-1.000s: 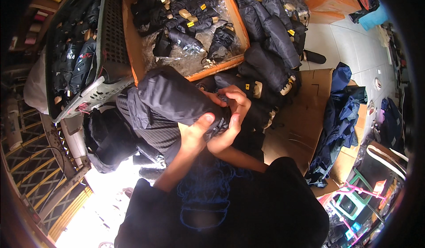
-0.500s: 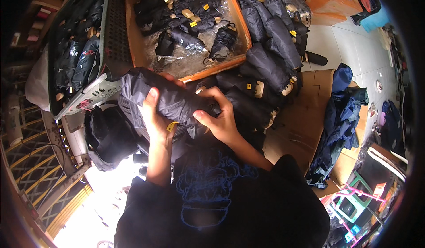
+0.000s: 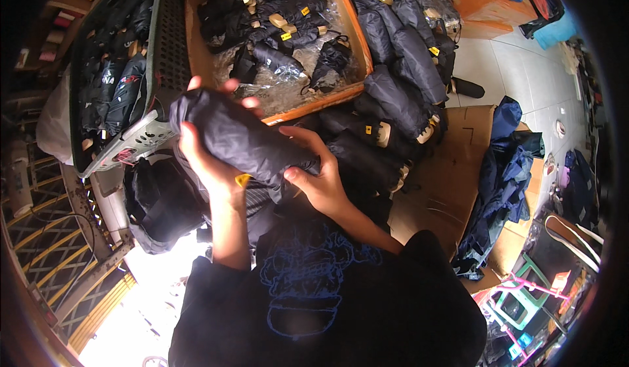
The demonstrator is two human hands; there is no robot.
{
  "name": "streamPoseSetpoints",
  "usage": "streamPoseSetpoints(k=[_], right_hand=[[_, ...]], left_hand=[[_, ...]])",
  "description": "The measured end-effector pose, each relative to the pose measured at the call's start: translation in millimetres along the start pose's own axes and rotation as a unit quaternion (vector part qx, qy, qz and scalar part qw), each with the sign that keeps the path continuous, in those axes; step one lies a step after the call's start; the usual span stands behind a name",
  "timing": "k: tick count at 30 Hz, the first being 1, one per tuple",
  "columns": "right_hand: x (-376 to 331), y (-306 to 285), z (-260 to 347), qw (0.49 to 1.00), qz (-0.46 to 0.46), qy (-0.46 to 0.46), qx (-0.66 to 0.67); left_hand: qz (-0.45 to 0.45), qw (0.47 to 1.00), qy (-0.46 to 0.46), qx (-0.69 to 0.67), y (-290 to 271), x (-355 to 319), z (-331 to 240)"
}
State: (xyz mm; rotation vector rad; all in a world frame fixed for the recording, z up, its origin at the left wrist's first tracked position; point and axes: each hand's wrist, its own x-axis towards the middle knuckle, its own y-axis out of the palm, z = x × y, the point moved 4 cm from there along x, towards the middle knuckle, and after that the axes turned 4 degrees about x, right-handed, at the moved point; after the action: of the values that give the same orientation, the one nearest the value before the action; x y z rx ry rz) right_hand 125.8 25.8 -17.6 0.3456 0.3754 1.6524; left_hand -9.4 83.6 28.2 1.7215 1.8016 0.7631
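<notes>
A folded umbrella (image 3: 239, 131) in a black fabric sleeve lies slantwise between my two hands, over my lap. My left hand (image 3: 215, 169) cradles its far left end from beneath, the thumb on the near side and the other fingers spread loosely beyond it. With thumb and fingers, my right hand (image 3: 321, 178) grips the near right end. A small yellow tag (image 3: 242, 179) hangs by my left palm. Whatever handle the umbrella has is hidden by my right hand.
Ahead is an orange-edged box (image 3: 314, 110) with several black umbrellas and clear plastic. A dark crate (image 3: 171, 59) of umbrellas stands left. More sleeved umbrellas (image 3: 400, 98) are piled right, beside a cardboard flap (image 3: 436, 193) and dark blue cloth (image 3: 501, 183).
My left hand has loosened, its fingers lifting and spreading away from the umbrella. The umbrella's far end has shifted slightly left and up. My right hand keeps its grip on the near end.
</notes>
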Motion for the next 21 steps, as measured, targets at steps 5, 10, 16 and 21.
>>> streamPoseSetpoints(k=[5,10,16,21], right_hand=[[1,0,-5,0.997,-0.037,-0.072,-0.008],[-14,6,3,0.966,-0.241,-0.08,-0.046],[-7,7,13,0.961,-0.263,-0.088,-0.011],[-11,-3,8,0.964,-0.25,-0.083,-0.028]], left_hand=[[0.028,0.987,-0.083,0.134,-2,-30,49],[-0.006,0.982,-0.112,0.153,12,-56,67],[0.065,0.969,-0.1,0.218,8,-61,75],[0.093,0.959,-0.062,0.259,6,-64,81]])
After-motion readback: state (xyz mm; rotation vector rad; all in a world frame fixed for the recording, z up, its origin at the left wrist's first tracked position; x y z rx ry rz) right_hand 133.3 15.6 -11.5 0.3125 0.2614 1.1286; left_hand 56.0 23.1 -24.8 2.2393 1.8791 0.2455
